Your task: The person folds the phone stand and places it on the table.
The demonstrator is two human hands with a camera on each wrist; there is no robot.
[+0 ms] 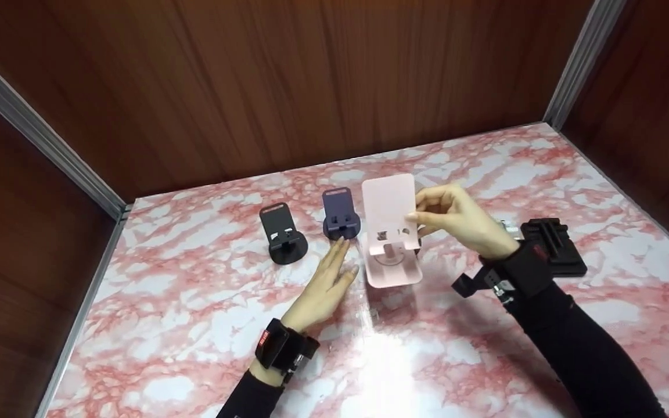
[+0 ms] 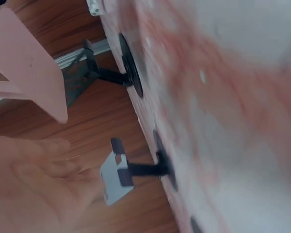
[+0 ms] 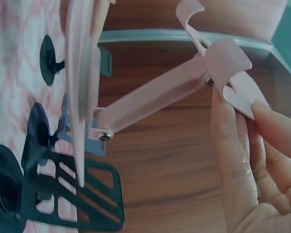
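A pink folding phone stand (image 1: 389,206) is upright at the middle, its base close over the table in the head view. My right hand (image 1: 465,223) pinches the right edge of its upper plate between thumb and fingers. In the right wrist view, the hinged arm (image 3: 155,97) joins the base (image 3: 77,87) to the cradle (image 3: 228,60). My left hand (image 1: 323,287) is beside the base on the left, its fingers (image 2: 58,160) extended. Just beyond the left fingertips stands a small dark purple phone stand (image 1: 340,212) with a round base.
A small black phone stand (image 1: 282,232) stands to the left of the purple one. A folded black stand (image 1: 555,247) lies at the right, beside my right wrist. A slotted black stand (image 3: 77,189) shows in the right wrist view. Wood panels (image 1: 311,81) border the marbled table (image 1: 195,325).
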